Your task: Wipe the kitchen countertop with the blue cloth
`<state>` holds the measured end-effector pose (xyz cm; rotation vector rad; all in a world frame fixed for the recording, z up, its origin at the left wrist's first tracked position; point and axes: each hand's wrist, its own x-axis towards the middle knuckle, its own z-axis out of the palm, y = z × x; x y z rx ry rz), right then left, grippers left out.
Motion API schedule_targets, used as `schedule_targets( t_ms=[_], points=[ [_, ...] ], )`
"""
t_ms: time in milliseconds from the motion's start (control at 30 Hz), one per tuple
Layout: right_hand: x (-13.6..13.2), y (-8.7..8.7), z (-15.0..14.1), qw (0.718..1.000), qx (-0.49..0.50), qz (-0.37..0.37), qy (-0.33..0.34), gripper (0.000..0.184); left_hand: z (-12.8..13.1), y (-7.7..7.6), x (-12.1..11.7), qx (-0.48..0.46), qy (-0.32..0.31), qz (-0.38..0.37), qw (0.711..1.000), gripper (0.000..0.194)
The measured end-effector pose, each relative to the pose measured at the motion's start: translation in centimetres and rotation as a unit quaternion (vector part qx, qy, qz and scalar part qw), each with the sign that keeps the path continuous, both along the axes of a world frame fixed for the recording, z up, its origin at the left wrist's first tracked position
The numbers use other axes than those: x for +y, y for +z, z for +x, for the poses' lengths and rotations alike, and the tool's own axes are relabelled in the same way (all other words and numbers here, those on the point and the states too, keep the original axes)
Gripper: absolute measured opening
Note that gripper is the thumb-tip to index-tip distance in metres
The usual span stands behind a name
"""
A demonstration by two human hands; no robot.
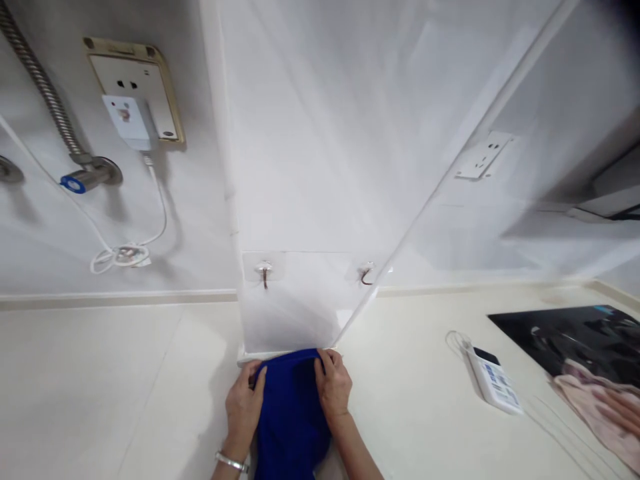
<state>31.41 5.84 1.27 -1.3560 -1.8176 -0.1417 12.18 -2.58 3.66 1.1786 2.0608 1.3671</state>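
Observation:
A deep blue cloth [290, 413] hangs between my two hands at the foot of a white wall pillar [305, 167]. Its upper edge is stretched straight across, close to the pillar's base. My left hand [245, 400], with a silver bracelet on the wrist, pinches the cloth's upper left corner. At the upper right corner, my right hand [333, 383] grips the edge with the thumb in front. The cloth's lower end runs out of view at the bottom.
Two clear adhesive hooks [265, 270] are on the pillar. Left are a socket with a white plug [130, 123], a looped cable and a valve [90, 177]. Right, a white device with a dark display [493, 380] lies near a black panel [575, 337] and pink cloth [595, 410].

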Motion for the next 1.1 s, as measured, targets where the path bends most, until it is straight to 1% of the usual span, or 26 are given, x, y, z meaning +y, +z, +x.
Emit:
schedule_targets(
  t_ms=[67,133,233,333,400,467,533,600,667,700,733,800,867,900,933,967,1033,1067,1100],
  points=[
    [-0.1,-0.1,-0.2,1.0,-0.016,0.011,-0.008,0.036,-0.4,-0.5,0.2,-0.038,0.021,-0.008,0.999,0.043],
    [-0.1,0.2,-0.2,1.0,-0.003,0.0,0.003,0.038,-0.5,-1.0,0.3,-0.048,0.039,-0.004,0.998,0.043],
    [0.0,0.9,-0.5,0.997,0.024,-0.073,0.004,0.041,-0.7,-1.4,0.5,-0.043,0.063,0.006,0.997,0.043],
    [-0.1,1.5,-1.6,0.986,-0.002,-0.164,-0.025,0.046,-1.4,-0.9,0.5,-0.071,0.112,-0.001,0.991,0.047],
    [-0.3,1.6,-2.5,0.977,-0.019,-0.209,-0.039,0.046,-2.2,-0.3,0.6,-0.096,0.142,-0.031,0.985,0.055],
    [-0.6,1.7,-3.3,0.968,-0.021,-0.245,-0.047,0.045,-2.8,0.3,0.6,-0.119,0.135,-0.068,0.981,0.062],
    [-0.8,2.0,-3.7,0.963,-0.016,-0.265,-0.051,0.044,-3.1,0.7,0.6,-0.127,0.112,-0.078,0.983,0.063],
    [-0.8,2.5,-3.5,0.962,0.003,-0.269,-0.056,0.041,-2.9,0.6,0.5,-0.083,0.113,-0.048,0.989,0.056],
    [-0.8,3.3,-2.9,0.961,0.032,-0.268,-0.061,0.039,-2.5,0.3,0.4,0.011,0.125,0.003,0.992,0.045],
    [-0.8,3.6,-2.5,0.96,0.049,-0.269,-0.057,0.038,-2.2,0.2,0.3,0.059,0.119,0.027,0.991,0.04],
    [-0.8,3.9,-2.1,0.959,0.073,-0.271,-0.051,0.039,-1.9,0.0,0.3,0.097,0.104,0.046,0.989,0.037],
    [-1.0,4.3,-1.5,0.949,0.151,-0.276,-0.028,0.041,-1.4,0.0,0.5,0.134,0.068,0.065,0.987,0.033],
    [-1.2,4.1,-1.2,0.933,0.252,-0.258,-0.003,0.043,-0.9,0.1,1.0,0.133,0.049,0.059,0.988,0.028],
    [-1.4,3.7,-1.2,0.93,0.282,-0.234,0.007,0.043,-0.7,0.3,1.2,0.124,0.047,0.046,0.99,0.025],
    [-1.5,3.3,-1.3,0.937,0.289,-0.198,0.019,0.041,-0.5,0.4,1.5,0.114,0.045,0.029,0.992,0.023],
    [-1.7,2.7,-1.3,0.951,0.266,-0.156,0.036,0.036,-0.4,0.5,1.7,0.105,0.043,0.012,0.993,0.021],
    [-2.1,1.5,-1.3,0.981,0.158,-0.077,0.079,0.025,-0.4,0.6,1.8,0.092,0.029,-0.012,0.995,0.018],
    [-2.2,0.9,-1.3,0.989,0.096,-0.049,0.1,0.023,-0.8,0.5,1.7,0.083,0.011,-0.011,0.996,0.019],
    [-2.4,0.4,-1.3,0.992,0.044,-0.03,0.115,0.026,-1.3,0.5,1.5,0.073,-0.008,-0.001,0.997,0.021]
  ],
)
